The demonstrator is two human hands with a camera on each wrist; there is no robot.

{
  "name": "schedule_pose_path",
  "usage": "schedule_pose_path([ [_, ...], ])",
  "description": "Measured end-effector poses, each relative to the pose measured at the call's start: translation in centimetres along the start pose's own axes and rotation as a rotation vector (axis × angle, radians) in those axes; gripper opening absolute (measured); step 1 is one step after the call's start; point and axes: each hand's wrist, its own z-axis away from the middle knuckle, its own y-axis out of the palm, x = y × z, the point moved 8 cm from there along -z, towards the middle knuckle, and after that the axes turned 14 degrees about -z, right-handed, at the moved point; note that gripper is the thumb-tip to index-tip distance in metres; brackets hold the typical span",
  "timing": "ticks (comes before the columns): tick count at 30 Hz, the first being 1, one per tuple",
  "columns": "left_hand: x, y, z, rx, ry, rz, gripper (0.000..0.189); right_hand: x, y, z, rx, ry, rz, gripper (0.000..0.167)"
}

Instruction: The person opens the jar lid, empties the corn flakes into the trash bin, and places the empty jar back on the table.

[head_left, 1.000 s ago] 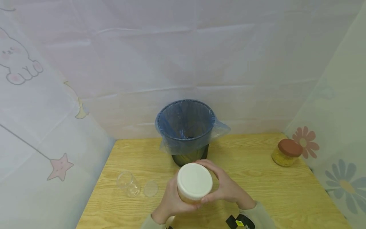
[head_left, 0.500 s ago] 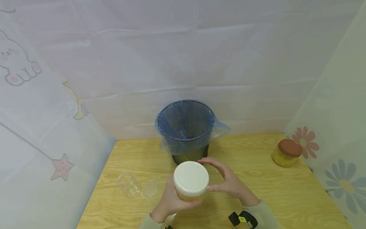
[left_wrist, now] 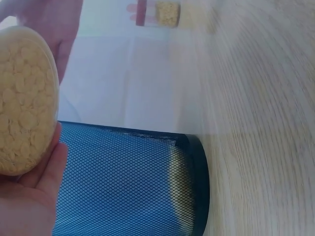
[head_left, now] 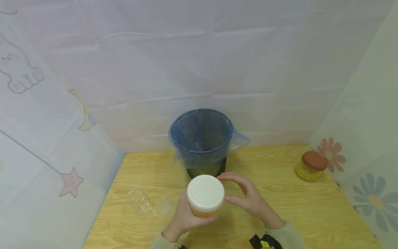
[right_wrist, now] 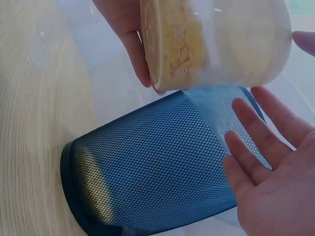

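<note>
My left hand (head_left: pixel 183 216) grips a clear jar (head_left: pixel 203 211) with a white lid (head_left: pixel 206 192) above the table, its fingers and thumb around the side. Pale yellow, flake-like pieces (left_wrist: pixel 24 103) show through the jar's base in the left wrist view; they fill only the lower part. Beside the lid is my right hand (head_left: pixel 252 199), thumb and forefinger apart, their tips right at the lid's edge. Its other fingers (right_wrist: pixel 263 142) are spread in the right wrist view. Behind the jar stands a dark mesh bin (right_wrist: pixel 147 162) lined with a blue bag (head_left: pixel 202 159).
A clear, empty-looking container (head_left: pixel 140 200) lies at the left of the wooden table (head_left: pixel 140 166), with a clear round disc (head_left: pixel 164 205) next to it. Another jar (head_left: pixel 308 171), red-brown lidded with yellow pieces, is at the far right. Printed sheets (head_left: pixel 199 69) wall the table's back and sides.
My right hand has loosened from around the lid and its fingers have opened away to the right. The jar in my left hand has moved slightly left.
</note>
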Motion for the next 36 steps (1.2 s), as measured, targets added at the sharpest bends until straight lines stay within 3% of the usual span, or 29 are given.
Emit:
schedule_pose_path([
  [10,-0.2,0.3,-0.1,0.004,0.038,-0.004,0.101,0.0,1.8,-0.1,0.037,0.041,-0.029,0.076],
  [18,-0.3,0.8,-0.1,0.013,0.063,0.002,0.092,-0.4,2.7,-0.4,0.045,0.03,-0.027,0.101],
  [28,-0.4,1.2,-0.3,0.029,0.066,0.0,0.092,-0.8,3.4,-0.6,0.01,0.09,-0.09,0.109],
  [36,-0.5,1.0,-0.3,0.002,0.032,-0.063,0.093,-1.1,2.9,-0.4,-0.014,0.09,-0.021,0.11],
])
